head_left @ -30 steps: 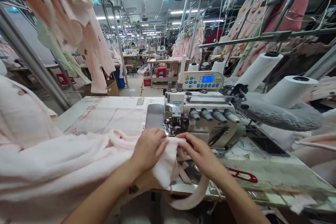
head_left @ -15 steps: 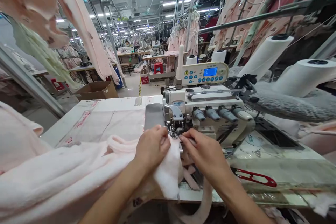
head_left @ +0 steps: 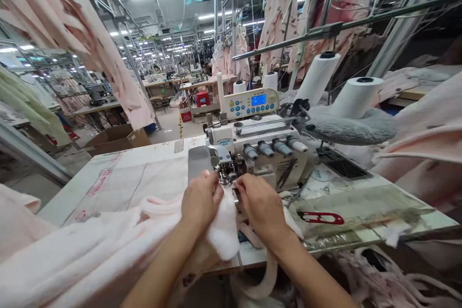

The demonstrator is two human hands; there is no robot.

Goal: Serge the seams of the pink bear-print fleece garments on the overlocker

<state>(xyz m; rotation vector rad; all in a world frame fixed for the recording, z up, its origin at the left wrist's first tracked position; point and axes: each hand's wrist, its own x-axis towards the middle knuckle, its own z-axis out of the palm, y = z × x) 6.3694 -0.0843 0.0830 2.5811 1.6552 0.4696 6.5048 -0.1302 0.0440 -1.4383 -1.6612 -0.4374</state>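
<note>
- The pale pink fleece garment (head_left: 90, 240) runs from my left forearm across the sewing table (head_left: 111, 180), bunching between my hands just in front of the presser foot (head_left: 225, 169).
- My left hand (head_left: 202, 199) is curled shut, gripping a white fold of the fleece.
- My right hand (head_left: 258, 207) is half-curled, its fingers (head_left: 245, 187) pressed on the fabric beside the needle area.
- The JACK overlock machine (head_left: 260, 154) stands directly ahead of my hands.
- A pink fabric strip (head_left: 262, 284) loops down below my right wrist, past the table edge.
- Red-handled thread snips (head_left: 320, 218) lie on the table, right of my right hand.
</note>
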